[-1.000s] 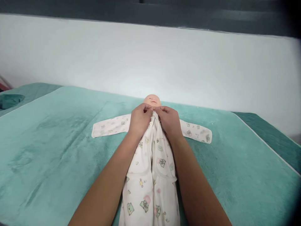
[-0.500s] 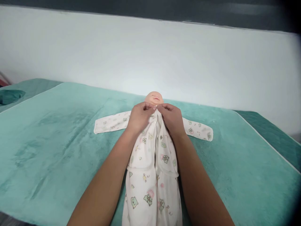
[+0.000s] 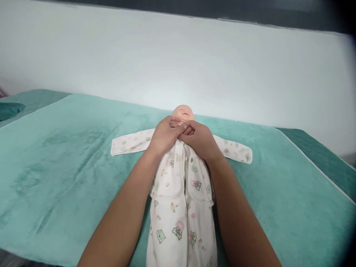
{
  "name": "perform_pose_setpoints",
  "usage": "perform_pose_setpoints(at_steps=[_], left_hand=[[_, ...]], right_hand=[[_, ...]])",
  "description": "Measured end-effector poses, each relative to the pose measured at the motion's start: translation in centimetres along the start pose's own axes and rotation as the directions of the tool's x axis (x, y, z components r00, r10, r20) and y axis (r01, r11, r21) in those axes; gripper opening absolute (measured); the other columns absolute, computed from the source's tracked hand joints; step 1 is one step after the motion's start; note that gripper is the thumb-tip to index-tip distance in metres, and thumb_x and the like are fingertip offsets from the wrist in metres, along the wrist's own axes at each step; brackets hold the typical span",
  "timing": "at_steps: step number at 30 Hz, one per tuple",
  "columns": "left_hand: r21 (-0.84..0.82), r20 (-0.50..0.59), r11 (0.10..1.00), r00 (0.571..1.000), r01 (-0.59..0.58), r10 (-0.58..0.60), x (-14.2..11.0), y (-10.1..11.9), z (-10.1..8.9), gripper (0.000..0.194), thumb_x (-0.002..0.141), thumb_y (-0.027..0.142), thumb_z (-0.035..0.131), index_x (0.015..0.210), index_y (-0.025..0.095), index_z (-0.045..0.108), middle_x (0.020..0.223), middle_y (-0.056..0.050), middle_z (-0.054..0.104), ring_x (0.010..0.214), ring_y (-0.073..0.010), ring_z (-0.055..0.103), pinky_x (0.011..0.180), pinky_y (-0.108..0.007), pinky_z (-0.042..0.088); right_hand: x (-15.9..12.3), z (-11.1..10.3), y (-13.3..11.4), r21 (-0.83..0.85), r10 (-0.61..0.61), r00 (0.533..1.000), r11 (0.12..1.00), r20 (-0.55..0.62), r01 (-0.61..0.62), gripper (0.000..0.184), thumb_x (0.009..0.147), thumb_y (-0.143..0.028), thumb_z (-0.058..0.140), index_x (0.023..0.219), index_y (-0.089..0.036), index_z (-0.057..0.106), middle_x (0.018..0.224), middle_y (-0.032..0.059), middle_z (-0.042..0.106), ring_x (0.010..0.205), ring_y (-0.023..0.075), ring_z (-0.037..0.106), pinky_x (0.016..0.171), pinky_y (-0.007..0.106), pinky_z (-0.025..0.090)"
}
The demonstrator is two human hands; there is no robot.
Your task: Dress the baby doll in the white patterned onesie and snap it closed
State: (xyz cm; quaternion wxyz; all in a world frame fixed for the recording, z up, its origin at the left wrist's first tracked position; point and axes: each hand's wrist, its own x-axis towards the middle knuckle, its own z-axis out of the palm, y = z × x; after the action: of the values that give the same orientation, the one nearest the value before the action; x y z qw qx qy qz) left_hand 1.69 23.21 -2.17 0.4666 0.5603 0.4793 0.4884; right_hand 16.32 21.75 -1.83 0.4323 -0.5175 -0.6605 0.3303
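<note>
Bear-print garment (image 3: pixel 169 181) lies pinched at twelve o'clock by my left hand (image 3: pixel 164 134) and right hand (image 3: pixel 200 140) — fingers (image 3: pixel 180 128) now overlapping, front edges (image 3: pixel 185 167) seemingly closer.

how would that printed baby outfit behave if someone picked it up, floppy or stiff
The printed outfit would probably be floppy, since its cloth falls in soft folds along the front opening. A sleeve would likely dangle, as it lies flat and looks unfilled. Its upper part may feel heavier than cloth alone if the doll, whose head shows at the neckline, comes along.
</note>
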Motion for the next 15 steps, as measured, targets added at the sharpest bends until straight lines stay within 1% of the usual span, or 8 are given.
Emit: perform_pose_setpoints(at_steps=[2,5,6,8,10,12,13,15], left_hand=[[-0.016,0.005,1.0,1.0,0.008,-0.008,0.1,-0.1,0.1,0.03,0.075,0.03,0.074,0.102,0.02,0.063,0.085,-0.003,0.07,0.073,-0.0165,0.065,0.067,-0.029,0.046],[-0.062,0.009,0.998,1.0,0.0,0.001,0.3,-0.2,0.3,0.024,0.074,0.02,0.067,0.097,0.019,0.063,0.078,-0.001,0.067,0.069,-0.0149,0.062,0.067,-0.029,0.046],[-0.063,0.001,0.998,1.0,-0.014,0.014,0.3,-0.3,0.4,0.021,0.074,0.019,0.066,0.096,0.019,0.064,0.078,-0.001,0.066,0.069,-0.0147,0.062,0.068,-0.029,0.046],[-0.034,-0.022,0.998,0.999,-0.051,0.05,0.2,-0.4,0.6,0.016,0.076,0.018,0.063,0.092,0.018,0.066,0.083,-0.003,0.066,0.075,-0.0149,0.062,0.073,-0.029,0.048],[0.006,-0.038,0.997,0.996,-0.082,0.082,0.0,-0.4,0.6,0.013,0.077,0.019,0.063,0.089,0.018,0.068,0.089,-0.004,0.068,0.082,-0.0153,0.062,0.078,-0.029,0.048],[0.012,-0.015,0.996,0.996,-0.093,0.094,-0.4,-0.1,0.3,0.012,0.078,0.023,0.065,0.088,0.018,0.068,0.09,-0.004,0.068,0.083,-0.0149,0.061,0.077,-0.028,0.047],[0.011,0.008,0.995,0.995,-0.095,0.095,-0.7,0.1,0.0,0.012,0.079,0.026,0.066,0.088,0.018,0.068,0.089,-0.003,0.067,0.08,-0.014,0.06,0.074,-0.027,0.046],[0.043,0.086,0.995,0.993,-0.088,0.084,-1.5,0.7,-0.8,0.014,0.081,0.032,0.066,0.086,0.019,0.068,0.082,-0.001,0.063,0.069,-0.011,0.053,0.063,-0.025,0.041]], right_hand=[[-0.1,0.2,-0.1,-0.014,-0.01,1.0,1.0,0.0,0.01,0.02,0.076,-0.031,0.065,0.093,-0.022,0.068,0.069,-0.0046,0.06,0.066,0.013,0.054,0.063,0.027,0.041],[-0.3,0.1,0.1,0.024,0.001,1.0,1.0,0.017,-0.001,0.036,0.075,-0.032,0.069,0.11,-0.024,0.065,0.076,-0.0045,0.064,0.07,0.014,0.058,0.068,0.028,0.044],[-0.5,0.0,0.2,0.04,0.001,1.0,0.999,0.022,-0.002,0.038,0.075,-0.033,0.07,0.112,-0.024,0.064,0.079,-0.004,0.065,0.072,0.014,0.058,0.07,0.028,0.045],[-1.1,-0.2,0.4,0.097,-0.001,1.0,0.995,0.015,0.0,0.038,0.079,-0.036,0.069,0.114,-0.024,0.062,0.084,-0.0027,0.066,0.075,0.0138,0.059,0.072,0.029,0.046],[-2.0,-0.3,0.4,0.166,0.004,0.999,0.986,-0.039,0.002,0.033,0.082,-0.038,0.066,0.111,-0.022,0.061,0.088,-0.0011,0.065,0.078,0.0135,0.059,0.074,0.028,0.047],[-3.1,-0.4,0.1,0.168,0.022,0.995,0.986,-0.097,-0.005,0.028,0.085,-0.041,0.065,0.104,-0.022,0.061,0.09,0.0001,0.065,0.079,0.0136,0.058,0.073,0.028,0.047],[-3.6,-0.4,-0.2,0.129,0.027,0.994,0.992,-0.11,-0.013,0.026,0.085,-0.043,0.064,0.1,-0.022,0.06,0.088,0.0002,0.064,0.077,0.0137,0.057,0.071,0.029,0.047],[-4.7,-0.4,-1.0,-0.017,0.022,0.996,1.0,-0.081,-0.024,0.027,0.085,-0.047,0.065,0.091,-0.022,0.058,0.081,-0.0007,0.061,0.071,0.014,0.054,0.065,0.029,0.044]])
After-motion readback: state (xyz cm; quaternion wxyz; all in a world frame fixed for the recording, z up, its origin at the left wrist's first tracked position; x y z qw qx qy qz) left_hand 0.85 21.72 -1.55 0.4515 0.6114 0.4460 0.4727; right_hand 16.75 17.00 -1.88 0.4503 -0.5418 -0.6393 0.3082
